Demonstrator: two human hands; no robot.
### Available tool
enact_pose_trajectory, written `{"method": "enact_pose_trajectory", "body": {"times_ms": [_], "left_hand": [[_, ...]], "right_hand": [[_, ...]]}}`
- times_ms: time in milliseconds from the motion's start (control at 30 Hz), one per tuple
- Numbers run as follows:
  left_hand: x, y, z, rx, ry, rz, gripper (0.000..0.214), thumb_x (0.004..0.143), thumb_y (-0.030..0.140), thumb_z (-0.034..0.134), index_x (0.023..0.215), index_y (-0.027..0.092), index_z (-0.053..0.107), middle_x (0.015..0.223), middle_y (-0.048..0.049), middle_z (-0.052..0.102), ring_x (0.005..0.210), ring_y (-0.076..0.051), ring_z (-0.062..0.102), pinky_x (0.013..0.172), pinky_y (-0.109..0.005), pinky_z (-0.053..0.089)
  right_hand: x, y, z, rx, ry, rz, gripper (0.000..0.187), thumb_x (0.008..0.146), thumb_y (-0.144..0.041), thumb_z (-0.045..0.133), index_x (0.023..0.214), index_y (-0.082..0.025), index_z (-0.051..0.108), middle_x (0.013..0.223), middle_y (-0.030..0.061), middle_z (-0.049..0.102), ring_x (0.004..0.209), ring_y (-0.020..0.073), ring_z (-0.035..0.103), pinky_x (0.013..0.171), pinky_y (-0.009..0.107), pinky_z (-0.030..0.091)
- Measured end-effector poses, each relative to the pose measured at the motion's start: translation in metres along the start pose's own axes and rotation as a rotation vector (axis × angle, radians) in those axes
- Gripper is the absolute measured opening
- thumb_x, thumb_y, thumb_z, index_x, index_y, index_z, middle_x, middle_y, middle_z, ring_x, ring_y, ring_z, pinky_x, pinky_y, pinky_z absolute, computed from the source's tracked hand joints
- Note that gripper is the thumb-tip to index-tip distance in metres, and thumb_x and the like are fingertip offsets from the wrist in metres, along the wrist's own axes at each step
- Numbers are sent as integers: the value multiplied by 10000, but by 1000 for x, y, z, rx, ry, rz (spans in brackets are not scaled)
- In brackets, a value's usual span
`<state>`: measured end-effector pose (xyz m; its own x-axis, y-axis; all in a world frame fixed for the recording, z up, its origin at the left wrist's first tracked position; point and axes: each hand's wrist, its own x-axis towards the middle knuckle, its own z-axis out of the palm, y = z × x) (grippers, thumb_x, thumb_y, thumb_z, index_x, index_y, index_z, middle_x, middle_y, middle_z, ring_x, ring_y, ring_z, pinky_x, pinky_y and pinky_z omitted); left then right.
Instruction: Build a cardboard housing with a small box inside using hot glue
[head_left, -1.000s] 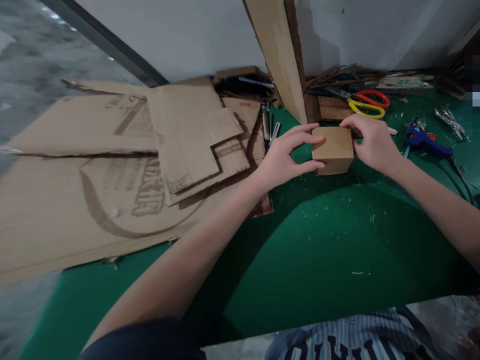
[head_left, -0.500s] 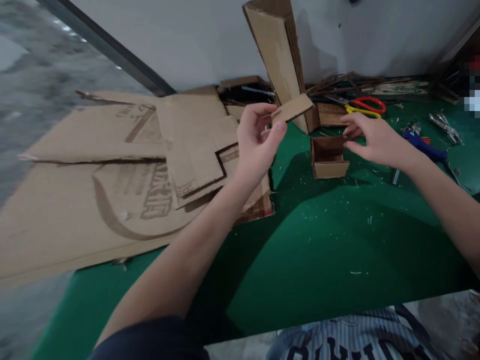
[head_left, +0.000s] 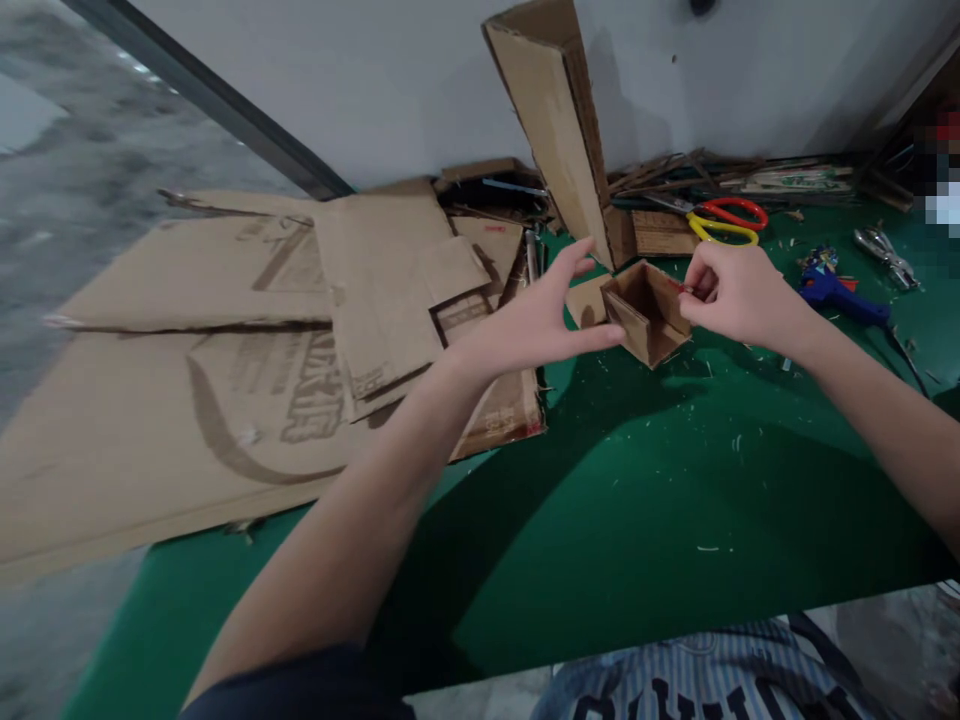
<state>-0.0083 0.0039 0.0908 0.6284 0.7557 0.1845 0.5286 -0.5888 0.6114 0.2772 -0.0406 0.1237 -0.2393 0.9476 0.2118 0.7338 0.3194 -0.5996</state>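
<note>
A small open cardboard box (head_left: 664, 348) sits turned at an angle on the green table. My right hand (head_left: 739, 295) pinches its right wall at the top edge, with a speck of red by the fingertips. My left hand (head_left: 536, 315) is open, thumb and fingers spread, the thumb tip at the box's left wall. Whether that thumb touches the wall I cannot tell. Just beyond it lies a small flat cardboard piece (head_left: 586, 302), partly hidden by the hand and box.
Behind stands a tall folded cardboard piece (head_left: 555, 120). Large cardboard sheets (head_left: 180, 390) cover the table's left side. To the right are red-and-yellow-handled scissors (head_left: 724, 228), a blue glue gun (head_left: 844, 298) and a coiled cable (head_left: 886, 258). Cardboard strips (head_left: 675, 172) line the wall.
The flat cardboard piece has left my left hand and now lies beside the box. That hand has opened and come nearer. The box has been turned, with my right hand pinching its wall.
</note>
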Motion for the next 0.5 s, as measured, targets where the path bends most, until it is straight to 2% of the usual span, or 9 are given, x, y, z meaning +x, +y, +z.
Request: {"method": "enact_pose_trajectory", "body": {"times_ms": [67, 167, 300, 433, 500], "left_hand": [[0, -4, 14, -94, 20, 65, 1155, 774, 679, 838, 1668, 322, 201, 1585, -186, 533, 1450, -404, 555, 1119, -541, 558], [1, -8, 31, -128, 70, 101, 1075, 831, 612, 821, 1659, 320, 201, 1528, -182, 581, 1398, -370, 608, 1068, -481, 602], [2, -6, 37, -120, 131, 90, 1049, 861, 605, 789, 1662, 287, 191, 1428, -182, 635, 1353, -359, 639, 1058, -459, 611], [3, -1, 35, -76, 224, 81, 1022, 853, 665, 771, 1632, 256, 250, 1531, -204, 552, 1396, -381, 596, 1160, -520, 533], [4, 0, 32, -41, 282, 94, 993, 855, 696, 750, 1613, 253, 286, 1612, -207, 469, 1468, -401, 521, 1217, -539, 473]], "right_hand": [[-1, -1, 4, 11, -1, -1, 141, 762, -188, 736, 798, -224, 605, 679, 23, 651, 645, 188, 596, 608, 350, 470], [-1, -2, 7, 46, -31, -2, 131, 803, -206, 745, 825, -222, 616, 706, 32, 668, 667, 197, 623, 631, 362, 494], [-1, -2, 2, 69, -102, -4, 167, 853, -317, 765, 877, -222, 630, 723, 31, 687, 654, 198, 646, 620, 363, 511], [2, 11, -26, -146, -289, -39, 318, 789, -468, 837, 962, -242, 696, 830, 53, 737, 719, 237, 666, 656, 388, 516], [2, 29, -48, -376, -277, 21, 353, 690, -426, 905, 915, -244, 702, 778, 58, 701, 681, 240, 623, 667, 406, 490]]}}
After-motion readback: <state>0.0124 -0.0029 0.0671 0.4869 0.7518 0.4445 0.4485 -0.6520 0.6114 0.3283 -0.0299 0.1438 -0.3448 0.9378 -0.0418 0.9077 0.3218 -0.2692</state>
